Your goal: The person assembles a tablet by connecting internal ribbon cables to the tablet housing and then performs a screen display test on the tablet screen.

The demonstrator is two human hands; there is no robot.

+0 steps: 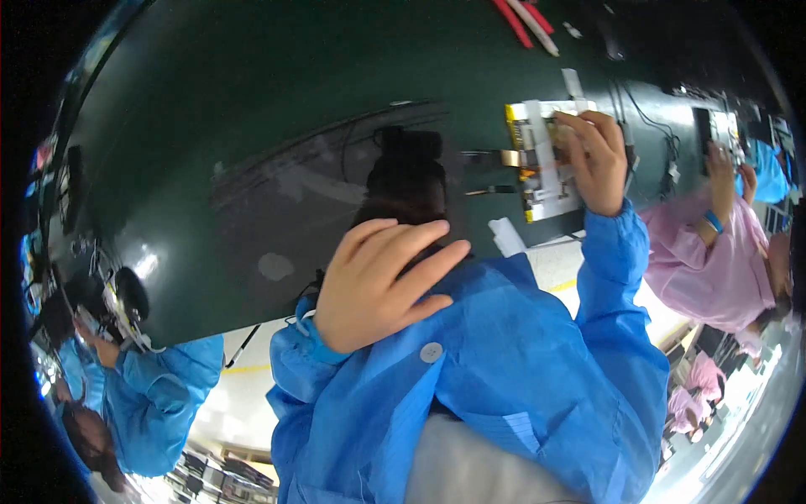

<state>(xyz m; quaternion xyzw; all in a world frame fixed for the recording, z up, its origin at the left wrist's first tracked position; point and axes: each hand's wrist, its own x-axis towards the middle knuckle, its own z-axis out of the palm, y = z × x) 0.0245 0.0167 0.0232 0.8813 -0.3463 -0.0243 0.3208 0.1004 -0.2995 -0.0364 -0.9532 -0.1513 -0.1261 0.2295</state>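
Observation:
My left hand (386,281) is raised in front of my chest with its fingers spread, holding nothing. It hovers near the front edge of a glossy black panel (285,172) lying on the dark table. To the right, my right hand (600,160) is over a flat white board (546,197) with yellow strips along its edge and pale tape across it. The bent fingers of that hand come together near the board's upper right part; whatever sits between their tips is too small to make out. Two tweezers-like tools (489,190) lie against the board's left side.
Red and white sticks (527,29) lie at the table's far side. Dark cables (672,147) run right of the board. A white strip (506,237) is at the front edge. Co-workers in blue (159,395) and pink (705,260) sit at left and right.

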